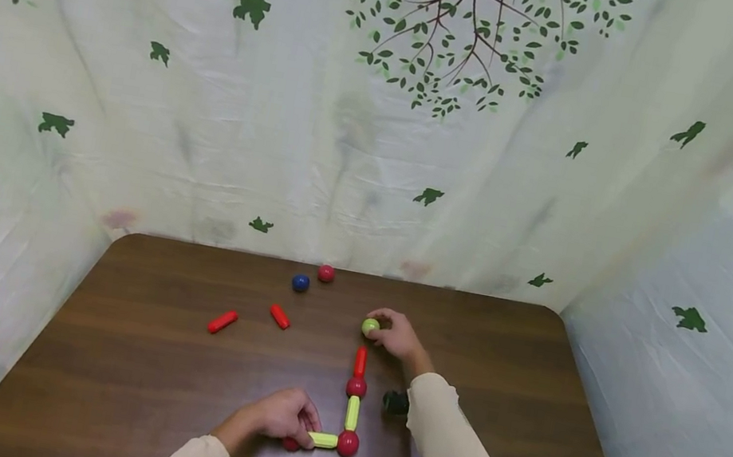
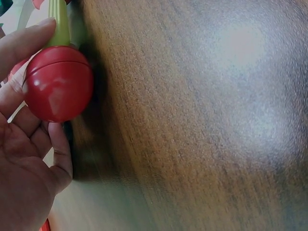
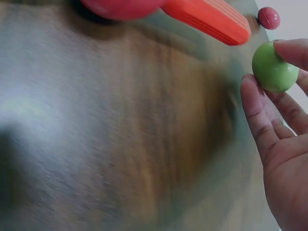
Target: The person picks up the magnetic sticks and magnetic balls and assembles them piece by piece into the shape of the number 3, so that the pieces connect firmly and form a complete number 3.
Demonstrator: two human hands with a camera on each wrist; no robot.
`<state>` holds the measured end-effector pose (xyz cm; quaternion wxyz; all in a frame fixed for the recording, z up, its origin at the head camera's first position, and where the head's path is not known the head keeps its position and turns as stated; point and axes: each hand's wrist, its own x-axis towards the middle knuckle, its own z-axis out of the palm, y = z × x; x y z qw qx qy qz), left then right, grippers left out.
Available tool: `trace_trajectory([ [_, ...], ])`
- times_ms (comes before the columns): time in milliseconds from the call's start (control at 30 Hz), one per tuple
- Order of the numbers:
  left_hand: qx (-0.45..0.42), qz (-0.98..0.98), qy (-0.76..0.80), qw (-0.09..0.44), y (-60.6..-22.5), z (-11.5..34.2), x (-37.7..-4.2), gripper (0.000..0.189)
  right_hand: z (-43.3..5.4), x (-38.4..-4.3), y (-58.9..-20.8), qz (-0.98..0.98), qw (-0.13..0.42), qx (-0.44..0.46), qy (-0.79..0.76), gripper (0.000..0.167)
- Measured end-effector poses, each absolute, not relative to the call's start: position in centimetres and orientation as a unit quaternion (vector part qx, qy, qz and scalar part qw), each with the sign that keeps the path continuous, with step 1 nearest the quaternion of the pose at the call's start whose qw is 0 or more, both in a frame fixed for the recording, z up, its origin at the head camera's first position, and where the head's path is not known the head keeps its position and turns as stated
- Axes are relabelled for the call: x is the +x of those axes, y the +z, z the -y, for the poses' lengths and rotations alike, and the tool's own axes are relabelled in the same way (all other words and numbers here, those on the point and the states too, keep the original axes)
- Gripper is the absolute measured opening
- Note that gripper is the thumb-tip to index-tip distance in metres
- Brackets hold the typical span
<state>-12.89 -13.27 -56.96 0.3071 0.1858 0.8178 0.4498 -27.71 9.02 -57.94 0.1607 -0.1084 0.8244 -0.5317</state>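
Note:
My left hand [image 1: 284, 415] holds the near end of an L-shaped chain of balls and rods on the table. In the left wrist view the thumb lies on a yellow-green rod [image 2: 58, 24], and fingers curl behind and under the red ball [image 2: 60, 84] at its end. A corner red ball [image 1: 347, 444] joins this rod to a second yellow-green rod [image 1: 352, 413]. Beyond that come another red ball [image 1: 357, 387] and a red rod [image 1: 360, 361]. My right hand [image 1: 398, 336] pinches a green ball [image 3: 273, 67] just past the red rod's free tip, apart from it.
Two loose red rods [image 1: 223, 322] lie left of the chain. A blue ball [image 1: 301, 283] and a red ball [image 1: 326, 273] sit near the far edge of the brown table [image 1: 132, 367]. A leaf-patterned curtain [image 1: 350, 153] hangs behind.

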Motion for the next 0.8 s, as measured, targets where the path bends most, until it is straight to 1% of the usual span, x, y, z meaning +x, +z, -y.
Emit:
trace_trajectory([
  [167,0.190,-0.820,0.447,0.303,-57.0,13.4,-13.1,0.011,-8.8,-27.0,-58.6,-0.804,0.145,-0.102,-0.567,0.031],
  [467,0.188,-0.819,0.444,0.311,-57.2,13.4,-13.2,0.010,-8.8,-26.0,-59.4,-0.796,0.133,-0.113,-0.579,0.030],
  [800,0.201,-0.823,0.440,0.297,-57.3,13.3,-13.0,0.011,-8.8,-25.4,-59.2,-0.812,0.141,-0.104,-0.557,0.031],
])
